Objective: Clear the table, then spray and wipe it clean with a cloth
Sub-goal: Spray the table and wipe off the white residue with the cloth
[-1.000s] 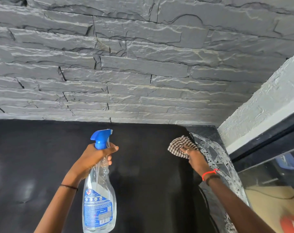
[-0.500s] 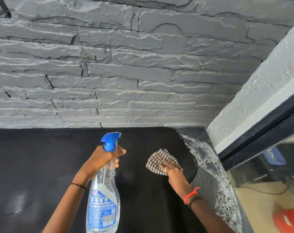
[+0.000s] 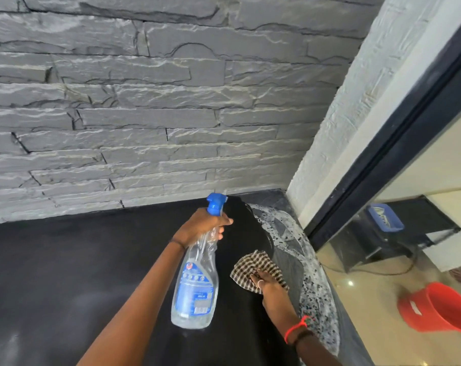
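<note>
The black table (image 3: 65,273) fills the lower left of the head view, its far edge against the stone wall. My left hand (image 3: 203,225) grips the neck of a clear spray bottle (image 3: 195,283) with a blue trigger head and blue label, held above the table with its nozzle aimed toward the far right corner. My right hand (image 3: 267,283) presses a brown-and-white checked cloth (image 3: 253,268) flat onto the table near its right edge, fingers spread over the cloth.
A grey stone wall (image 3: 145,114) runs along the back. A speckled black-and-white cloth (image 3: 311,281) drapes over the table's right side. A white pillar and dark window frame (image 3: 395,133) stand to the right. A red bucket (image 3: 438,307) sits on the floor at the right.
My right hand has dragged the checked cloth from the far right corner back toward me along the table's right edge. The spray bottle stays in my left hand; the view has shifted right.
</note>
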A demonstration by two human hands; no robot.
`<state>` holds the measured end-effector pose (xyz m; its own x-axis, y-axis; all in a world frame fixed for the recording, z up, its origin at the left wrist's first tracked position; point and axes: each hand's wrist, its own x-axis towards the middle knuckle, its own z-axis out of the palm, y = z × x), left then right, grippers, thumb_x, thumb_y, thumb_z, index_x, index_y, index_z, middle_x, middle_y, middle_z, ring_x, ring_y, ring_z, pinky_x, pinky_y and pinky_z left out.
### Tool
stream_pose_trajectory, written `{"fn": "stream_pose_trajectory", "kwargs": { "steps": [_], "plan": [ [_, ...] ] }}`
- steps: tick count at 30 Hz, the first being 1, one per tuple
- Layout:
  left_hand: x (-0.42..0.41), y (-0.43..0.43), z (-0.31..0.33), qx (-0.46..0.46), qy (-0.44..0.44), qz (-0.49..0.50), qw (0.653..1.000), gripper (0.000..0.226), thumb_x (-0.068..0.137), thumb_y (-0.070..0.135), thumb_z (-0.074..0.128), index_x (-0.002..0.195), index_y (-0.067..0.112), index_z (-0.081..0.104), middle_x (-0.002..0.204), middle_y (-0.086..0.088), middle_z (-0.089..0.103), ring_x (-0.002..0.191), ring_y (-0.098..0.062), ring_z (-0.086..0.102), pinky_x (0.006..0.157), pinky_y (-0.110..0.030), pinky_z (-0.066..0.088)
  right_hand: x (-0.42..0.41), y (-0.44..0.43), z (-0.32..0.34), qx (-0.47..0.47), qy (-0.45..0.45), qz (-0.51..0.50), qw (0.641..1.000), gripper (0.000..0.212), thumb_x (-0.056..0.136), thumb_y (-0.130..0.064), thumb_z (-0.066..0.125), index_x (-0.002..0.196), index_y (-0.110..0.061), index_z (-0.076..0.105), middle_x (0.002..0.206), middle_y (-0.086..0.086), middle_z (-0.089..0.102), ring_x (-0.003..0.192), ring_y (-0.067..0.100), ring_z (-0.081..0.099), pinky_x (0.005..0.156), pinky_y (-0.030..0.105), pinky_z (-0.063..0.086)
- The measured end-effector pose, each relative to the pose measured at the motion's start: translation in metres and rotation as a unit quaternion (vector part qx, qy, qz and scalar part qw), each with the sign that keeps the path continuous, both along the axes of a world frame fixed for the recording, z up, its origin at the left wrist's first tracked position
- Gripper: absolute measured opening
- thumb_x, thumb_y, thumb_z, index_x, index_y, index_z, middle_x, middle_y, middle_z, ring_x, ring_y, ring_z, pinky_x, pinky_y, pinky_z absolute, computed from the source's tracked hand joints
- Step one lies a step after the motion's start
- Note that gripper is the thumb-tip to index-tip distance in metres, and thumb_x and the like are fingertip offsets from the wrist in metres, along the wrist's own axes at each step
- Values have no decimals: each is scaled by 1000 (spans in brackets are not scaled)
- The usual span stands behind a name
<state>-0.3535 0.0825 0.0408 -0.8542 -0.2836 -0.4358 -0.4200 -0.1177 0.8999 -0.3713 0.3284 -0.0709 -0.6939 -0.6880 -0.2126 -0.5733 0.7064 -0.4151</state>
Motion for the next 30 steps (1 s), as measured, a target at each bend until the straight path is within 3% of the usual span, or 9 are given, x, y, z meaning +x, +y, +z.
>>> {"fn": "stream_pose_trajectory", "kwargs": {
  "steps": [8,11,21,23,24,25,26,28,30],
  "plan": [
    [-50,45,5,-46,-8,-38,998,20,80,10,74,73,9,56,61,-6,56,48,-14,55,63,-30,53,8,-4,3,0,19,-4,1000,60,90,6,35,145,-16,36,157,4,24,145,15,21,117,19,13],
    [-56,58,7,-64,7,-49,997,18,80,14,75,77,8,59,62,-5,59,50,-15,58,63,-30,54,9,-5,5,8,26,-9,1000,48,93,1,35,138,-9,46,154,5,30,142,16,27,117,21,21],
    [-21,102,2,-66,20,-143,987,25,77,18,76,57,17,61,49,-1,59,43,-14,55,51,-23,47,11,-5,9,-10,21,-18,1000,39,94,-3,37,129,-2,54,146,11,43,136,20,38,115,25,26],
    [-5,112,1,-81,4,-166,983,31,75,21,75,49,19,59,47,0,59,43,-13,55,51,-19,46,14,-4,12,-33,31,-29,999,33,82,8,51,113,10,62,128,26,57,121,33,55,106,32,42],
    [2,113,0,-90,-3,-168,982,32,75,23,75,47,19,58,47,0,59,43,-12,55,52,-17,46,12,-3,8,-48,24,-44,998,28,70,13,63,98,13,68,109,29,66,104,35,65,91,33,53],
    [9,116,-1,-96,-5,-165,982,31,74,23,74,48,19,58,48,-1,60,43,-11,56,54,-17,46,12,-2,6,-50,35,-49,997,26,61,13,72,87,12,70,96,26,70,90,32,70,78,29,57],
    [15,118,-2,-98,-5,-156,983,30,75,23,74,49,19,59,49,-1,60,44,-11,56,55,-17,47,13,-3,6,-60,25,-58,996,24,64,10,73,88,10,70,97,24,70,91,30,70,78,27,55],
    [27,121,-4,-90,-4,-138,986,25,77,20,73,56,14,61,49,-2,60,45,-12,56,56,-19,48,15,-1,12,-36,12,-62,997,25,91,-1,49,110,9,62,119,23,62,112,29,59,92,30,44],
    [38,123,-4,-81,-11,-124,989,21,78,18,74,63,10,62,49,-2,59,45,-14,56,54,-21,48,16,2,7,-15,13,-61,998,34,99,-11,34,119,6,56,125,23,57,117,31,53,97,34,40]
  ]
}}
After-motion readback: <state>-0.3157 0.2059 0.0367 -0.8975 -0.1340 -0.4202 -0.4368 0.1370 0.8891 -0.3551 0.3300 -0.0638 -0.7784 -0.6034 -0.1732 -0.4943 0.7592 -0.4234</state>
